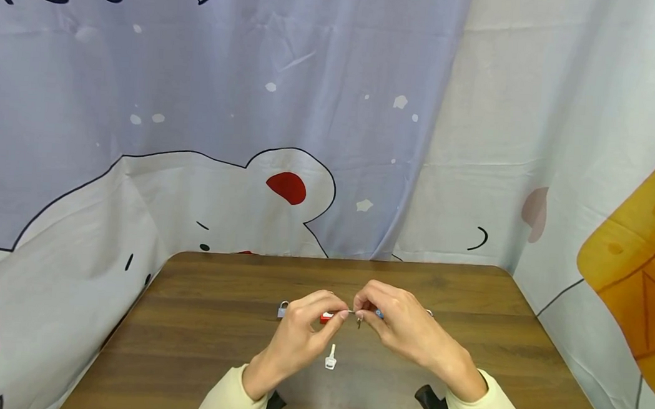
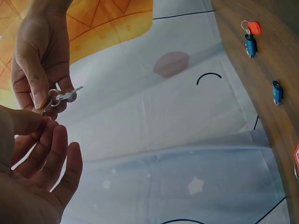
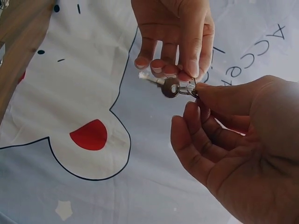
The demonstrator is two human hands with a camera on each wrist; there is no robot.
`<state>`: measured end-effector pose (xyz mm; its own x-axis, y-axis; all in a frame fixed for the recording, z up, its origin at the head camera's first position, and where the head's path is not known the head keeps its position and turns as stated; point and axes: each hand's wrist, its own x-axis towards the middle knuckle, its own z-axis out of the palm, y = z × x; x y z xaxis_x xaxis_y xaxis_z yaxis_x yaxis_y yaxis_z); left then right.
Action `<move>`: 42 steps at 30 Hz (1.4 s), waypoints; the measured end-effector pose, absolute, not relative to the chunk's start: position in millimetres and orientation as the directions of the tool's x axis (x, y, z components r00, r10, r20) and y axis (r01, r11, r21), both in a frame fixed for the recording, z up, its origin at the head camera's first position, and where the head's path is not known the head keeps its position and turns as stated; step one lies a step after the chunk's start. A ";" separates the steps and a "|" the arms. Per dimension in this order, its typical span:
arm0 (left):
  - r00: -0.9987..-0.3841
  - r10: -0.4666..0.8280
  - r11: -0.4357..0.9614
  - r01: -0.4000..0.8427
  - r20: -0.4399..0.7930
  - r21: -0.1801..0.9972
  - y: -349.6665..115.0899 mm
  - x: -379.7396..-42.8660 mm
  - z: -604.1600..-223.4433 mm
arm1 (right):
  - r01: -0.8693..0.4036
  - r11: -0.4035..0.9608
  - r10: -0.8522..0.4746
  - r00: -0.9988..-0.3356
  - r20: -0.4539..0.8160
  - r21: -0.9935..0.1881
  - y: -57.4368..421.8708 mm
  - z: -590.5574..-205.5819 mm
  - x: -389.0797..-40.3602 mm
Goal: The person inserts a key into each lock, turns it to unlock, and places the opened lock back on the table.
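Observation:
In front of the chest, over the table (image 1: 228, 361), both hands meet fingertip to fingertip. My right hand (image 1: 404, 325) pinches a small metal key ring (image 2: 53, 97) between thumb and forefinger. From that ring hangs a silver key (image 3: 169, 87), its blade pointing away from the fingers. My left hand (image 1: 305, 328) pinches a thin metal piece right at the ring, mostly hidden by its fingertips; I cannot tell whether it is part of the ring. Its other fingers are spread loosely. A loose silver key (image 1: 330, 358) lies on the wood below the hands.
Farther back on the table are a small padlock (image 1: 282, 309) and a red tag (image 1: 325, 318), partly behind the left hand. Blue fob-like pieces (image 2: 277, 93) and an orange-red tag (image 2: 254, 27) show in the left wrist view. A printed curtain (image 1: 313, 72) hangs behind the table.

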<state>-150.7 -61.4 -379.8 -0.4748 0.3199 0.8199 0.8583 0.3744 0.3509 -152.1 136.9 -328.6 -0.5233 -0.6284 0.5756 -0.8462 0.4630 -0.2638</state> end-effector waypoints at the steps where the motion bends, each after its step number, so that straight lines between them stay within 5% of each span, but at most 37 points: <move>1: -0.475 0.318 0.374 0.858 0.820 0.352 -61.5 -150.5 -379.4 | -0.849 0.456 -0.624 -0.519 0.584 -0.267 136.8 -328.2 -152.1; 11: -0.493 0.305 0.384 0.846 0.815 0.368 -62.9 -149.5 -377.9 | -0.831 0.434 -0.531 -0.547 0.647 -0.348 143.6 -325.2 -151.6; 29: -0.517 0.332 0.384 0.838 0.789 0.387 -65.3 -147.0 -381.5 | -0.812 0.495 -0.547 -0.568 0.615 -0.309 133.6 -360.3 -150.3; 42: -0.530 0.348 0.400 0.830 0.773 0.389 -65.6 -147.9 -387.0 | -0.864 0.449 -0.592 -0.479 0.648 -0.229 138.3 -367.1 -152.8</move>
<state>-147.9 -65.6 -387.0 -0.5301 0.3485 0.7730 0.8299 0.4003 0.3886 -152.8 138.3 -367.1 -0.4794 -0.5919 0.6480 -0.8638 0.4485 -0.2293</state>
